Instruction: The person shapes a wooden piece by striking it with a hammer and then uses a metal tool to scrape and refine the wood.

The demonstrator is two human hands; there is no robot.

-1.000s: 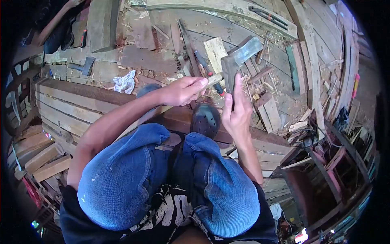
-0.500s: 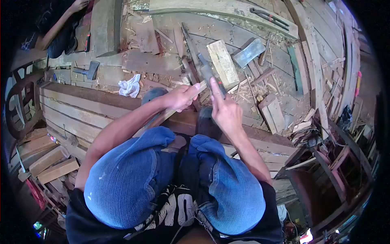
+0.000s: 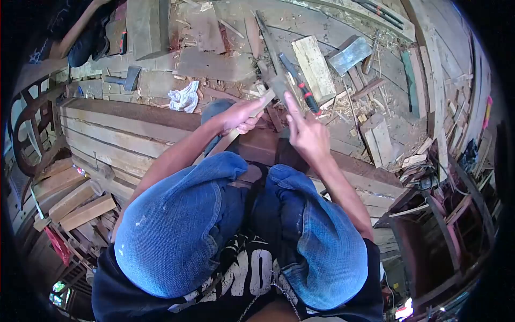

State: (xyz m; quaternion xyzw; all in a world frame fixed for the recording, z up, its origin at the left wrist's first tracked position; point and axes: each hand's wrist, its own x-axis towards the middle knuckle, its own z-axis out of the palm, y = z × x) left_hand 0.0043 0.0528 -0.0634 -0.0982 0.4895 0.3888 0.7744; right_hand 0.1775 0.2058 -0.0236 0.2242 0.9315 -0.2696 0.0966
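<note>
On the wood-littered floor past the knees in blue denim [image 3: 171, 222], our left hand [image 3: 244, 117] is wrapped round a long pale wooden handle [image 3: 228, 141], fingers closed over it, thumb laid along the top toward the far end. The handle runs slantwise, near left to far right, and meets a dark grey head [image 3: 278, 85], a bit blurred, just past our thumb. Our right hand [image 3: 310, 138] is on the right side of it, index finger stretched up to the head, other fingers curled; we can't tell if it pinches anything or only touches.

Just right of the head lies a slim blue-and-black rod-shaped tool with red bands [image 3: 306, 94]. Beyond it, a pale rough wooden block [image 3: 314, 70]; farther right, a grey metal wedge-shaped blade [image 3: 352, 57]. We see a long dark narrow bar [image 3: 268, 40] running away on the far side. To the left, a crumpled white cloth [image 3: 184, 97] and, farther left, a small dark hatchet [image 3: 130, 79]. Right of our right hand sits a short grey-brown wooden block [image 3: 377, 140] among shavings. A long brown timber stack [image 3: 118, 129] crosses on the near left. Far left we note another person's arm [image 3: 80, 29], well apart from our hands
</note>
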